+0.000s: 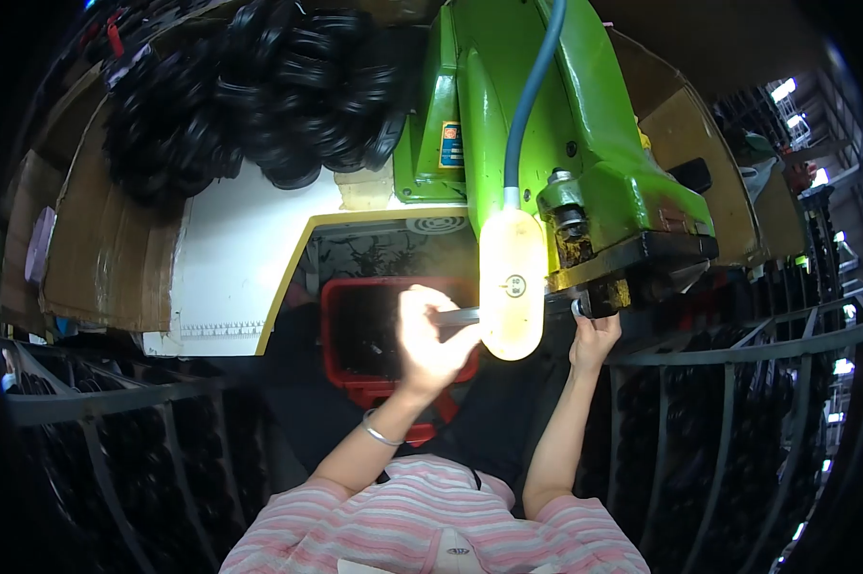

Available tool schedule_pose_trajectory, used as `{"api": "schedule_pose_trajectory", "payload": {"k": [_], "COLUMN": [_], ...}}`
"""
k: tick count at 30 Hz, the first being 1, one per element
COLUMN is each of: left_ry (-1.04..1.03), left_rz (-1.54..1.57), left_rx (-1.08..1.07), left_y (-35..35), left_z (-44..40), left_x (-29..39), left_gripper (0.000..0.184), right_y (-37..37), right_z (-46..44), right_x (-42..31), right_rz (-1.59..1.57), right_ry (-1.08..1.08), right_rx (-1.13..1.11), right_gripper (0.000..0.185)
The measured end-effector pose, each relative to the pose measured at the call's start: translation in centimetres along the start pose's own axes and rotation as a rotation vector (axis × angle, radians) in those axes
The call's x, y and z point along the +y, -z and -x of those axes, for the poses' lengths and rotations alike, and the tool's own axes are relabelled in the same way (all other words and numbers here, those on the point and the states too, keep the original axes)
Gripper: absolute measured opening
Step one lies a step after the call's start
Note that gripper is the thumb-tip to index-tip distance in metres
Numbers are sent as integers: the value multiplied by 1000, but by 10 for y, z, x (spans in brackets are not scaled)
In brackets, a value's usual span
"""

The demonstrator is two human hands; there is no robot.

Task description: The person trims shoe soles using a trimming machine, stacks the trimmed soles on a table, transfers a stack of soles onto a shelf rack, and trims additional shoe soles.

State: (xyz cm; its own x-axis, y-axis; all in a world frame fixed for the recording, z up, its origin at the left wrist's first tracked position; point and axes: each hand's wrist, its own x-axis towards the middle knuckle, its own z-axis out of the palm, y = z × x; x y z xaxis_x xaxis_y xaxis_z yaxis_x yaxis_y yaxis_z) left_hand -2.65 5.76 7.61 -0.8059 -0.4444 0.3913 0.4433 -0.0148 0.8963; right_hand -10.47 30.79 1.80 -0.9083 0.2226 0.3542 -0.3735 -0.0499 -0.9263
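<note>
My left hand (427,342) is closed, with thumb and fingers around a narrow, shiny grey strip (461,316). The strip runs rightward and disappears behind the lit lamp head (513,316), so its far part is hidden. Close under the dark working head (605,295) of a green machine (599,143), my right hand (594,337) has its fingers bent and pressed together. A small pale piece shows at those fingertips, too small to name. Whether both hands hold one and the same object cannot be seen.
Black, glossy curved pieces (297,91) are heaped at the back left beside a cardboard box (116,230). A white tabletop (216,268) has a yellow cut-out edge. Below it sits a red bin (330,330). Metal railings (737,349) flank both sides.
</note>
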Motion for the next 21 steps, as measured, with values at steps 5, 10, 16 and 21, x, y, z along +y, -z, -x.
{"api": "schedule_pose_trajectory", "payload": {"k": [5,10,16,21], "left_ry": [-207,-88,38,168], "left_rz": [-315,-138,-104,141], "left_rx": [109,96,-16,4], "left_y": [-30,-12,23,58], "left_z": [0,0,-7,-6], "left_x": [-22,-21,-10,-15], "left_gripper": [53,43,29,25], "right_y": [24,27,-5,-27], "right_z": [-4,-1,1,6], "right_x": [49,22,-38,-49], "right_rz": [-267,-102,13,132], "right_ry": [-127,-97,-35,50], "right_rx": [40,-16,-61,-166], "right_gripper": [48,46,43,42]}}
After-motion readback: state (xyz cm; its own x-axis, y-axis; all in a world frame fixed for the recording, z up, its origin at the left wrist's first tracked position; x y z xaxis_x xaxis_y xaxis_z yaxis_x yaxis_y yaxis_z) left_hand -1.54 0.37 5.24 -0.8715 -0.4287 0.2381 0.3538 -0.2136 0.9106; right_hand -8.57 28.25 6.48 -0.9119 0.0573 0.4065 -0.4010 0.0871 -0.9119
